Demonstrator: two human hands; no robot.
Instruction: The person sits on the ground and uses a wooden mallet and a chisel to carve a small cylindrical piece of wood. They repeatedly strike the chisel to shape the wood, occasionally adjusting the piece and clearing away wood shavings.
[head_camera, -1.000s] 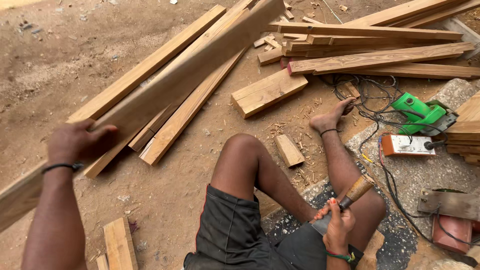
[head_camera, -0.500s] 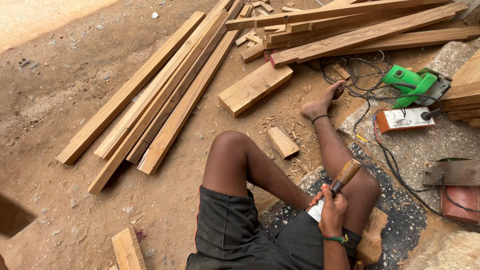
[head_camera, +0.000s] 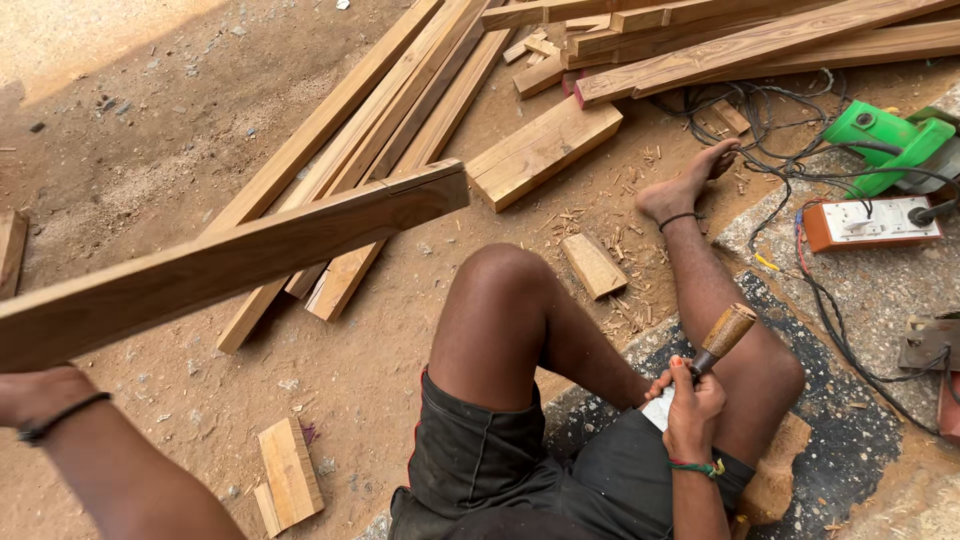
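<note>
I sit on the ground with my legs out in front. My left hand (head_camera: 40, 392), a black band on its wrist, grips a long wooden plank (head_camera: 230, 262) near its low end, and the plank slants up to the right above the dirt. My right hand (head_camera: 690, 395) is closed on a chisel with a wooden handle (head_camera: 722, 336), held by my right thigh. A green and red band circles that wrist.
Several long planks (head_camera: 390, 110) lie on the dirt ahead, with more stacked at the top right (head_camera: 760, 40). Short offcuts (head_camera: 592, 265) (head_camera: 288, 472) and shavings lie about. A green power tool (head_camera: 880, 140), an orange-edged socket box (head_camera: 868, 222) and tangled cables sit at right.
The plank was swung away to the left and nearly out of view, and now comes back across the left side. My right hand keeps the chisel. The camera has tilted down.
</note>
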